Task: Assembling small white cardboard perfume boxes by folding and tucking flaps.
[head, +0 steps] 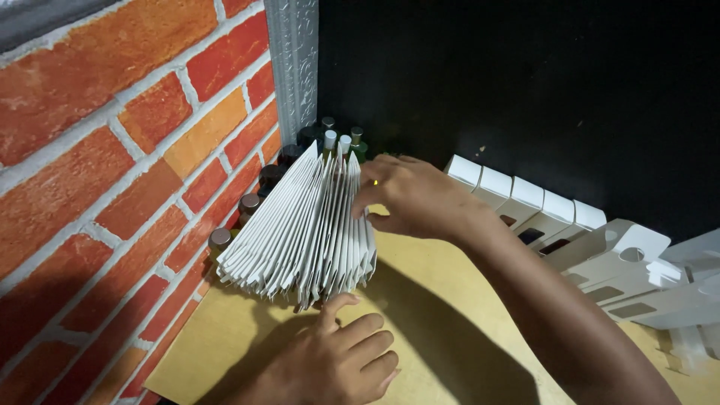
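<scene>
We record a brick-patterned wall (112,172) to the left of both hands and a black panel (525,90) beyond them. Beneath the hands lies the tan tabletop (442,300). To the right of the right hand (409,196) we note a row of assembled white cartons (525,201), with further folded white cardboard pieces (645,277) past the forearm. Between the two hands stands a fanned stack of flat white cardboard blanks (304,232), set on edge on the tabletop. The right hand rests at the stack's upper right edge, fingers curled and pinching among the top edges of the blanks. The left hand (337,360) lies just in front of the stack's base, fingers loosely bent, thumb tip touching the lowest blanks; it grips nothing. Beyond the stack, against the wall, stand small capped bottles (330,139).
</scene>
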